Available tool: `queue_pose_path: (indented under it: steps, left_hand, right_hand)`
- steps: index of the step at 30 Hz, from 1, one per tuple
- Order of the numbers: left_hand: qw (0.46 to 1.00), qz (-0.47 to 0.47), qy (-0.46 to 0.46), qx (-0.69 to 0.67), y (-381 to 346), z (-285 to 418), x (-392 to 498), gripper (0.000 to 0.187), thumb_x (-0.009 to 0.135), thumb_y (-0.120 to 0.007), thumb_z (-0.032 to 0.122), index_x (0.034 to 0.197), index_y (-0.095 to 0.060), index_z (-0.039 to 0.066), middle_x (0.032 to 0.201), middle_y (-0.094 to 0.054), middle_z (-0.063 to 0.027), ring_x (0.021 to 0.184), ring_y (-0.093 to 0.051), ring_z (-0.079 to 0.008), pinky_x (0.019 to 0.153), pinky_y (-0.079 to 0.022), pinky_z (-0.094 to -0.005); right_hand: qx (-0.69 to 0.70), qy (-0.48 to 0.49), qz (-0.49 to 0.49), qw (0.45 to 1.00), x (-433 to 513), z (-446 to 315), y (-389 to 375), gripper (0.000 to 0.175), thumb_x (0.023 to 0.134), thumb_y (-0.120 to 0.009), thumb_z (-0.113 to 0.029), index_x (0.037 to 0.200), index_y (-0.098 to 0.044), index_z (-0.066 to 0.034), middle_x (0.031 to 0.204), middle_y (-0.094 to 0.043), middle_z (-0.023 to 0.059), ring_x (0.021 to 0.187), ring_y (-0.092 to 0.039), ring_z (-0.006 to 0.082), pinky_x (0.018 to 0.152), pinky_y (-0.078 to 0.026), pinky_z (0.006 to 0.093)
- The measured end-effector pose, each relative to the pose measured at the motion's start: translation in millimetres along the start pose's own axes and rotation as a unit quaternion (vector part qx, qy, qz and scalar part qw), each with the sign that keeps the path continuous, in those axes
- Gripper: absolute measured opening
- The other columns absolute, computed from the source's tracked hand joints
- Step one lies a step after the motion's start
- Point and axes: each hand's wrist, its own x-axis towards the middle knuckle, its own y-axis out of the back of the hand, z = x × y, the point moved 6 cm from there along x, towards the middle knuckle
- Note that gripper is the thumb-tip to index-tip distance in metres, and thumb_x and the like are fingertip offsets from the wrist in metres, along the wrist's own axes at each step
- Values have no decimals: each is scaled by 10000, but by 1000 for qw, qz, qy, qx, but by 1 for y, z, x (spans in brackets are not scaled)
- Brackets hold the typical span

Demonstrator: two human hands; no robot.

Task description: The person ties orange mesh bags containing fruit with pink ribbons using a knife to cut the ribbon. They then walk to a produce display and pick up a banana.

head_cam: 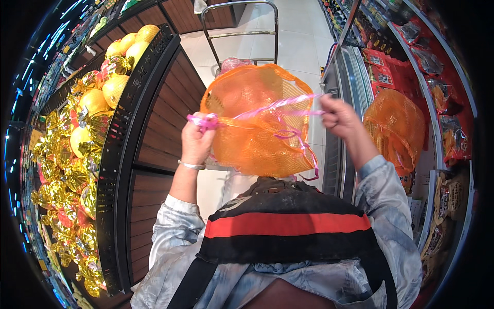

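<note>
An orange mesh bag [247, 146] with its rim spread wide stands before me, with round, pinkish-orange things showing inside. My left hand [198, 139] grips the bag's rim at the left together with bunched pink plastic cord. My right hand [337, 116], slightly blurred, is closed on the other end of the pink cord [276, 105], which stretches across the bag's mouth. A looser piece of cord hangs at the bag's right side. What the bag rests on is mostly hidden.
A metal-framed cart handle [276, 38] rises beyond the bag. At left, a black display crate [115, 162] holds yellow fruit and gold-foil-wrapped items. Another orange mesh bag [395, 127] lies at right by shelves of packaged food, beside a glass-edged case [339, 77].
</note>
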Motion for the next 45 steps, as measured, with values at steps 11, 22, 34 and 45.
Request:
queue_pose_path:
  steps: [11,22,34,45]
  left_hand:
    - [973,180,105,-100,92,-103,-35,207,831,-599,-53,1006,-578,57,871,-560,34,738,-532,-69,680,-460,-205]
    - [956,259,138,12,114,-135,-24,188,858,-553,-40,1033,-571,24,935,-588,-5,849,-558,-89,793,-464,-224]
    - [965,218,127,-74,114,-70,9,125,813,-590,-31,905,-605,52,856,-548,29,759,-486,-38,700,-386,-176]
    - [987,4,78,-139,18,55,40,168,802,-579,-38,946,-605,45,889,-549,41,789,-474,-36,717,-386,-185]
  right_hand:
    - [391,390,195,810,-78,-135,195,135,926,-581,-238,827,-570,-147,597,-373,-73,441,-269,62,430,-234,230]
    - [410,436,236,765,-144,-170,323,138,927,-530,-147,981,-634,-74,594,-426,-64,432,-267,66,455,-254,230]
    - [-397,46,403,824,-142,-104,268,401,854,-620,-435,748,-647,-49,634,-601,42,410,-406,115,389,-279,281]
    - [-466,258,-10,847,3,22,-67,531,713,-788,-235,1162,-612,-12,1026,-666,114,921,-631,174,842,-496,307]
